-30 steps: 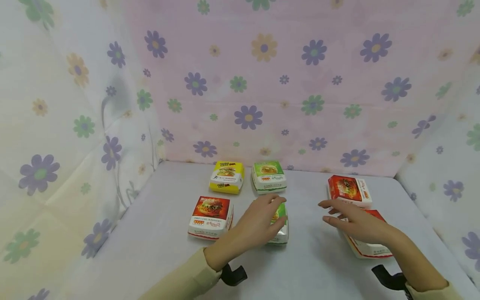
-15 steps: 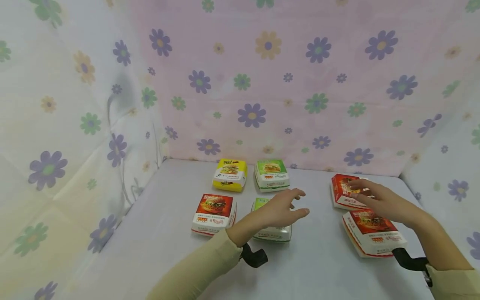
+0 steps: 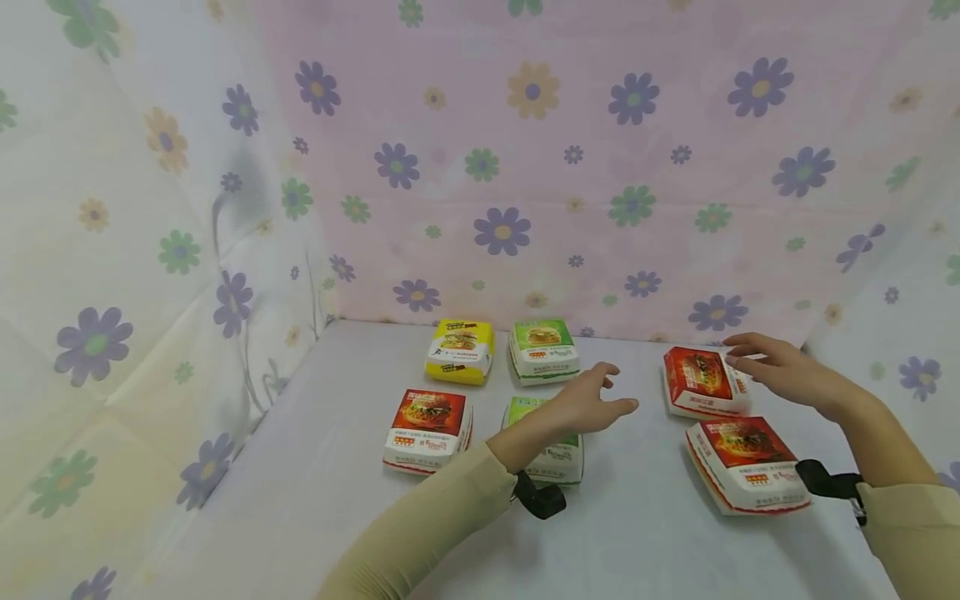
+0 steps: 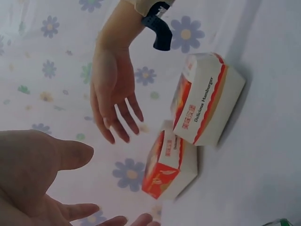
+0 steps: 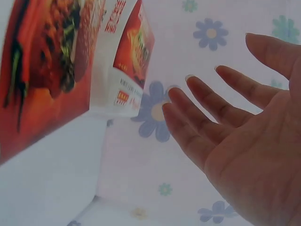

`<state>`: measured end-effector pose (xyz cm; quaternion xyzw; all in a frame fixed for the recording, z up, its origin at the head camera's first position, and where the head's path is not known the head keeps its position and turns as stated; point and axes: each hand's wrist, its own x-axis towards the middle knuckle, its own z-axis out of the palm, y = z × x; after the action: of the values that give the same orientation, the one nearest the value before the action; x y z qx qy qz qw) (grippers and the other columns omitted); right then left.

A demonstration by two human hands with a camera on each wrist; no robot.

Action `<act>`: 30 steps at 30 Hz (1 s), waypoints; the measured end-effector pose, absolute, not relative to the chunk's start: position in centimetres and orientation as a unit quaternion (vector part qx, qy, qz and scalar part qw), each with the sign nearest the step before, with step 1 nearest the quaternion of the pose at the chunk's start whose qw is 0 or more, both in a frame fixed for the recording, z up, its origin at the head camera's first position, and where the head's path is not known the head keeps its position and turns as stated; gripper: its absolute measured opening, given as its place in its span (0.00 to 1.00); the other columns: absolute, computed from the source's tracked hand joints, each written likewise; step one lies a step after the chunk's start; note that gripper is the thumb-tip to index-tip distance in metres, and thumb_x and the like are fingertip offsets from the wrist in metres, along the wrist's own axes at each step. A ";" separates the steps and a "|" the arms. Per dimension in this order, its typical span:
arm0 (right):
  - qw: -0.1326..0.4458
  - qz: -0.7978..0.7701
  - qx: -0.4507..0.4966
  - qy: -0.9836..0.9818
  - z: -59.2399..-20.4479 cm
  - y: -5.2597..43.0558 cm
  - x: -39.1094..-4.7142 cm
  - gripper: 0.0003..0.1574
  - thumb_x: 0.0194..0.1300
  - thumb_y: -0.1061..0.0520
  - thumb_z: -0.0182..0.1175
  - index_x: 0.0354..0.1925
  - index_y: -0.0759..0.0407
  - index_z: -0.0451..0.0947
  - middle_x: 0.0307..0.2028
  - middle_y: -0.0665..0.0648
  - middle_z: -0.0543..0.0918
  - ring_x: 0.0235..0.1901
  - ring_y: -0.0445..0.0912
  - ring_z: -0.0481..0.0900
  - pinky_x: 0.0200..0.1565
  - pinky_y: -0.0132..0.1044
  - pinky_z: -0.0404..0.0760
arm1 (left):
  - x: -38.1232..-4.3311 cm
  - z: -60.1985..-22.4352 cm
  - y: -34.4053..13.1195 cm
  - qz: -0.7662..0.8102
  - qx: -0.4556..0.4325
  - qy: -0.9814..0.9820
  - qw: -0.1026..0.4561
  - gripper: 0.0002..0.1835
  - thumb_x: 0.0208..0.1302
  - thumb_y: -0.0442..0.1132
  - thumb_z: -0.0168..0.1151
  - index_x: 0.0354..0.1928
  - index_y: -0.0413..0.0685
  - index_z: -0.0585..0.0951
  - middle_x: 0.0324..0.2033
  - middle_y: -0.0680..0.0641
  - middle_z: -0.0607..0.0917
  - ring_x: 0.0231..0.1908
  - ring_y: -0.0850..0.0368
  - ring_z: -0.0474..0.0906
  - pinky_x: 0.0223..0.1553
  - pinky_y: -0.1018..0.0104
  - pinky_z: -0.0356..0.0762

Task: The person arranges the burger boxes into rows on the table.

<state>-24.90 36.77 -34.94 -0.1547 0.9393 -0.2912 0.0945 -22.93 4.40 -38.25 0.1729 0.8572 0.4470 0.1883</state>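
Note:
My right hand (image 3: 795,375), fingers extended and holding nothing, hovers at the right edge of the far red hamburger box (image 3: 697,383). Just in front of that box is a second red hamburger box (image 3: 750,467), turned slightly askew. In the left wrist view both red boxes show their white sides, with the right hand (image 4: 113,84) beside them. My left hand (image 3: 581,400) is also bare, thumb spread from the fingers, above and right of the near green hamburger box (image 3: 564,462), partly hiding it. In the right wrist view the right palm (image 5: 258,155) faces the boxes.
At the left stand a yellow hamburger box (image 3: 459,354) and another red hamburger box (image 3: 427,425). A second green hamburger box (image 3: 543,354) sits at the back. Floral cloth (image 3: 450,192) walls in the white table (image 3: 315,467) at the back and sides.
My left hand has moved right, off the near green box's top. My right hand has shifted right and up from over the two red boxes, uncovering them. The boxes stay put.

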 end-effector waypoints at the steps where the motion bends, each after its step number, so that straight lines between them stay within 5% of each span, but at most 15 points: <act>1: 0.097 -0.291 -0.150 0.940 -34.9 37.0 -25.2 0.32 0.83 0.51 0.46 0.71 0.73 0.58 0.65 0.83 0.66 0.61 0.80 0.67 0.52 0.73 0.76 | -23.0 -38.3 4.8 0.446 0.173 0.858 0.187 0.33 0.72 0.55 0.62 0.74 0.56 0.67 0.65 0.49 0.76 0.59 0.54 0.76 0.56 0.57 0.79; 30: 0.270 -0.407 -0.023 0.872 -38.4 41.2 -30.3 0.46 0.84 0.45 0.37 0.75 0.79 0.31 0.72 0.86 0.44 0.69 0.80 0.54 0.67 0.68 0.64 | -27.3 -42.0 16.9 0.541 -0.049 0.827 0.145 0.29 0.67 0.50 0.69 0.67 0.51 0.73 0.60 0.47 0.78 0.61 0.51 0.75 0.60 0.50 0.78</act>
<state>-30.34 41.24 -38.42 -0.0229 0.8720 -0.4075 0.2704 -27.27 16.88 -42.03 -0.0488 0.8273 0.5406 0.1447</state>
